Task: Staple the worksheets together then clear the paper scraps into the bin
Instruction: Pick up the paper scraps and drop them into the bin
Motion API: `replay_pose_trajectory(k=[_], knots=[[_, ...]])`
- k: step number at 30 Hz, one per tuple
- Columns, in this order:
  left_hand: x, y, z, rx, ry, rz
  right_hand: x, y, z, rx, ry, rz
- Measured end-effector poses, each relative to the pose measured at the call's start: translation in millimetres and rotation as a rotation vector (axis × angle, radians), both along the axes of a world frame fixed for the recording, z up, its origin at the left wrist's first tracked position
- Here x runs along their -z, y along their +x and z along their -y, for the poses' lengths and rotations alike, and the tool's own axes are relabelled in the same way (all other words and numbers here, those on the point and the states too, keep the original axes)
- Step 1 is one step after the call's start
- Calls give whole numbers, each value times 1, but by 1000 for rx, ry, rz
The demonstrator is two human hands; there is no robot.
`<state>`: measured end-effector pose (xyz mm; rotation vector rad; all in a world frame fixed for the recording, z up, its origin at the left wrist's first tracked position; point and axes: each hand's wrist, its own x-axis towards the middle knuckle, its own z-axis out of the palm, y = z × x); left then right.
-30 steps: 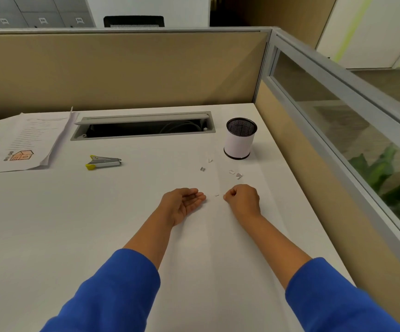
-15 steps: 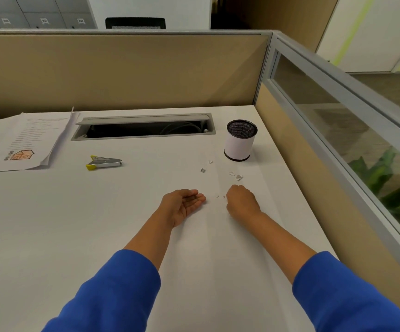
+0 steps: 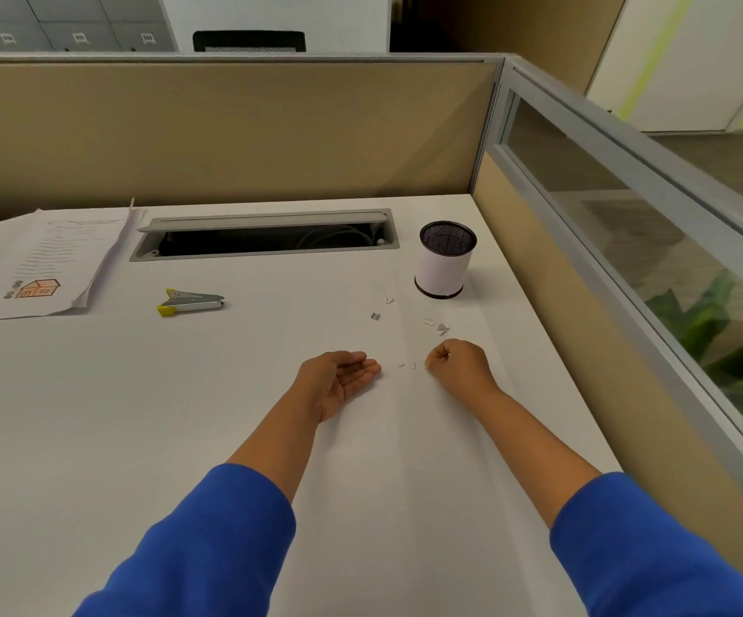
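My left hand (image 3: pixel 342 379) lies palm up on the white desk (image 3: pixel 182 416), fingers straight and nothing in it. A short gap to its right, my right hand (image 3: pixel 460 362) has curled fingers whose tips pinch a tiny paper scrap (image 3: pixel 426 366) at the desk surface. Two small scraps (image 3: pixel 407 365) lie between the hands. Several more scraps (image 3: pixel 438 326) are scattered farther back, toward the bin (image 3: pixel 444 271), a white cup with a black mesh rim. The yellow-tipped stapler (image 3: pixel 191 301) lies to the left, and the worksheets (image 3: pixel 36 260) sit at the far left.
An open cable tray slot (image 3: pixel 267 236) is cut into the desk behind the stapler. Tan partition walls (image 3: pixel 227 131) close off the back and the right side, with a glass panel (image 3: pixel 654 242) on the right.
My right hand dipped toward the scraps between the hands, then drew back slightly to the right. My left hand stayed still, palm up.
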<state>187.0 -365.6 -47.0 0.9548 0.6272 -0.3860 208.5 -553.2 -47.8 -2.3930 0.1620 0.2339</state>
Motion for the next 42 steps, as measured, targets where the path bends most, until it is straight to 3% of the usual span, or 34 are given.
replay_pose_trajectory(k=[10,20,24,29,34,38,42], knots=[[2,-1,0,-10,17,6,-9,-3,-27,-305,-602,38],[0,-1,1,-9,22,15,-2,1,-17,-303,-564,-6],[-1,-1,1,-2,24,10,-7,14,-1,-231,-318,-115],[-3,-2,0,-3,24,12,-20,16,16,165,497,-292],[-4,-3,0,1,24,9,-31,20,25,256,993,-410],[0,-2,-1,-2,25,12,-64,56,29,245,1013,-327],[2,0,-1,2,28,8,-114,110,25,175,614,-61]])
